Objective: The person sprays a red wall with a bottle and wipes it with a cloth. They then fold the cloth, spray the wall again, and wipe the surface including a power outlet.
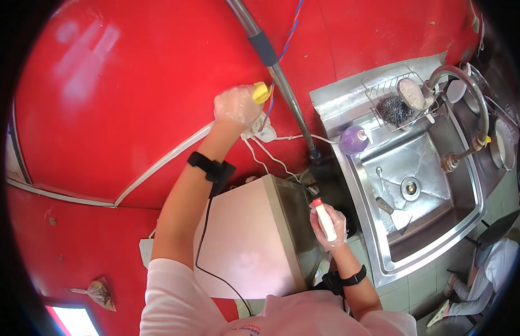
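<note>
My left hand (237, 106), in a clear plastic glove, is closed on a yellow cloth (262, 93) against the red wall (159, 73). Just below it, white cables meet at a white socket (265, 132), partly covered by the hand. My right hand (331, 227), gloved too, is wrapped round a white spray bottle with a red nozzle (325, 219). That hand is between the white-topped cabinet (237, 235) and the sink; the lower part of the bottle is hidden.
A metal pole (288, 95) slants down the wall. Right of it are a steel sink (377, 269), a purple bottle (353, 140), a wire rack (377, 89) with a scourer (394, 110), and a curved faucet (478, 95). A seated person (484, 280) is at lower right.
</note>
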Available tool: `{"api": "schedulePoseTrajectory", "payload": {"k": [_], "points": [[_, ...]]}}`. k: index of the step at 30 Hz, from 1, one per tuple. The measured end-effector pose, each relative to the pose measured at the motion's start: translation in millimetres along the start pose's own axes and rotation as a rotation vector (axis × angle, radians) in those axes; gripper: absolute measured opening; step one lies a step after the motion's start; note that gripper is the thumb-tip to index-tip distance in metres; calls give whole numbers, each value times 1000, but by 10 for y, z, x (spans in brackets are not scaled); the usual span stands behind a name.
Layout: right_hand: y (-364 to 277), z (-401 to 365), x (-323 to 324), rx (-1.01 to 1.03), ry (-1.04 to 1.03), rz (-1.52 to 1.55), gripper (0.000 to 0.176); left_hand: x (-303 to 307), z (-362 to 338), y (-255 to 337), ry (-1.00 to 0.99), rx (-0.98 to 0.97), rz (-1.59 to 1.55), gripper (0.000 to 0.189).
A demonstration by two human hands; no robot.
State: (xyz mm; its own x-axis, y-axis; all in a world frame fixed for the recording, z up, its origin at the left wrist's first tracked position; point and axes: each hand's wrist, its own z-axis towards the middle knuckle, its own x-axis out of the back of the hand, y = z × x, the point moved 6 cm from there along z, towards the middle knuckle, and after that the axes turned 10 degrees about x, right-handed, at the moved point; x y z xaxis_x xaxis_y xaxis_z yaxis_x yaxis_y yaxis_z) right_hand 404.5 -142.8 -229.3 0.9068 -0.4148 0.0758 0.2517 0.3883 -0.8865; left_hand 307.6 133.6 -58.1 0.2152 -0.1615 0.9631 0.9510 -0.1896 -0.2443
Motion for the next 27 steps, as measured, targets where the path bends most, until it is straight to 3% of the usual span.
{"api": "schedulePoseTrajectory", "payload": {"k": [3, 4, 6, 9, 12, 16, 18, 21, 24, 27], "points": [[38, -50, 144, -75, 17, -12, 25, 539, -12, -42, 5, 131, 97, 32], [85, -74, 161, -140, 6, -13, 25, 784, -33, -101, 125, 123, 17, 34], [77, -61, 199, -108, 54, -21, 24, 1159, -84, -127, 121, 204, -98, 37], [122, -79, 222, -98, 32, -100, 23, 789, -54, -134, 204, 217, -34, 46], [80, -59, 254, -73, 41, -88, 24, 175, -68, -61, 8, 168, 91, 48], [48, -66, 277, -34, 44, -104, 25, 347, -104, -100, -47, 156, 147, 40], [40, -94, 238, -26, 15, -106, 26, 758, -159, -233, 78, 288, 88, 40], [-9, -123, 184, -37, -24, -103, 26, 836, -214, -336, 110, 316, -24, 39], [-34, -135, 136, 15, -47, -94, 26, 471, -128, -286, 41, 295, 3, 38], [-27, -185, 68, -71, -105, -56, 25, 278, -114, -167, -10, 235, -10, 38]]}}
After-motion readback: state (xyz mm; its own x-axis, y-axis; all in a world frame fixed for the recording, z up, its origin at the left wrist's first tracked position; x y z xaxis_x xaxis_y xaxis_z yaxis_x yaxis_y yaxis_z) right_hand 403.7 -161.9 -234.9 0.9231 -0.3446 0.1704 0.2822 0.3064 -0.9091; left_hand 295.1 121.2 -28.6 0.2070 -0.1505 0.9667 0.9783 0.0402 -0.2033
